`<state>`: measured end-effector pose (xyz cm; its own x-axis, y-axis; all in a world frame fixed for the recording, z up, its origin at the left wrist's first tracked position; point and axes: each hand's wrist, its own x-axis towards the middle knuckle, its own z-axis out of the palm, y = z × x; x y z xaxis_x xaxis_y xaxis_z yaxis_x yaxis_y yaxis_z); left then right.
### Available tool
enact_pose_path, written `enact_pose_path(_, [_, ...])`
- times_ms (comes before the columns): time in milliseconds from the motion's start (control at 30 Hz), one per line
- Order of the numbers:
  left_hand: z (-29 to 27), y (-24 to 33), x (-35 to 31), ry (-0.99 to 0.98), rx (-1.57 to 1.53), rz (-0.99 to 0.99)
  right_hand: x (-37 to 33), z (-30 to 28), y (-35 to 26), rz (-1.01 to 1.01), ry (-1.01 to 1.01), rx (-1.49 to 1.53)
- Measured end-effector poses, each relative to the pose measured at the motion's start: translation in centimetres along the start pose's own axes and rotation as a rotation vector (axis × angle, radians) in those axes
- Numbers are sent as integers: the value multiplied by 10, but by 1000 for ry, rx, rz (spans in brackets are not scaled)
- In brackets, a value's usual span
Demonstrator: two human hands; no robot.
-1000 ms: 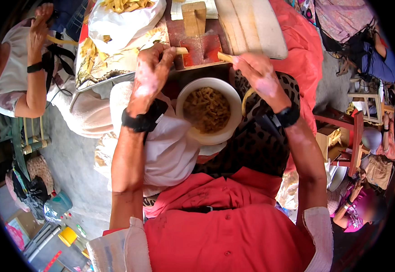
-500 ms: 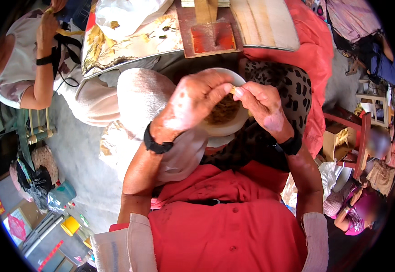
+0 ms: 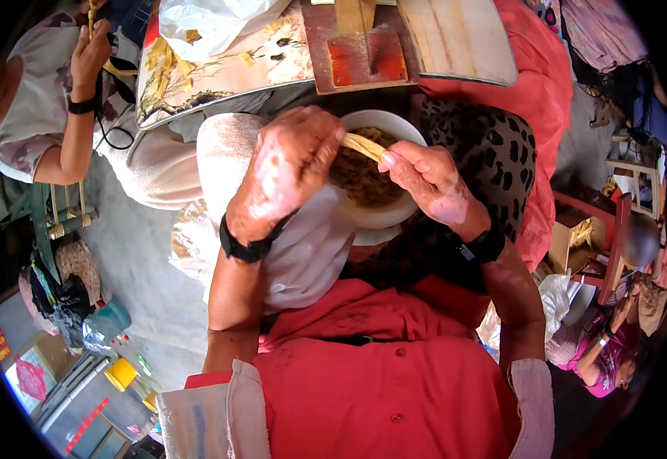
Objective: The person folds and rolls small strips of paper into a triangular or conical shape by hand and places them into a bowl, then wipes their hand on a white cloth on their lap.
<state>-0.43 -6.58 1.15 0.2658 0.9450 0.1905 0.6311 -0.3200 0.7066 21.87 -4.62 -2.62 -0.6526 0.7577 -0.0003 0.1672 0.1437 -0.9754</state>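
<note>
in the head view, the left hand point(image 3: 291, 157) and the right hand point(image 3: 429, 180) are holding a pale yellow strip point(image 3: 364, 145) between them, its middle spanning the upper part of a white bowl point(image 3: 388, 217). the right thumb and forefinger are pinching one end; the left fingers are curling around the other, mostly hiding it, so i cannot tell how firmly they are gripping.

the thin strip could be tearing if the two hands are pulling unevenly, or slipping into the bowl if a pinch is loosening. the bowl is sitting low between the thighs, against a white cloth point(image 3: 310, 260); its support is hiding from view, so a shifting knee or a knocking wrist could be tipping it and spilling the brown pieces point(image 3: 370, 187).

counting: one strip is stretching between the hands, though it could be several strands lying together; one bowl is standing below; the pieces inside are overlapping too much to count. two black wristbands, one left point(image 3: 253, 249) and one right point(image 3: 483, 246), are circling the person's wrists. on the table point(image 3: 272, 65), one plastic bag point(image 3: 218, 27) and one red plate point(image 3: 368, 67) are lying. at the far left, one co-worker's hand point(image 3: 88, 57) is holding another strip point(image 3: 92, 15).
</note>
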Motion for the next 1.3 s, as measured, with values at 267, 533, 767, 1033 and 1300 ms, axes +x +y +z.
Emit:
enact_pose_path(267, [37, 20, -3, -225, -33, 89, -7, -11, 5, 1, -117, -80])
enact_pose_path(533, [10, 1, -8, -201, -327, -88, -6, -8, -3, -40, -38, -21])
enact_pose_path(767, [0, 0, -5, 277, -1522, -430, -2, 4, -8, -105, 105, -4])
enact_pose_path(1033, [45, 20, 4, 24, -556, -19, -9, 4, -3, 39, 148, 205])
enact_pose_path(1300, [59, 14, -3, -25, -114, 196, -11, 1, -8, 320, 140, 424])
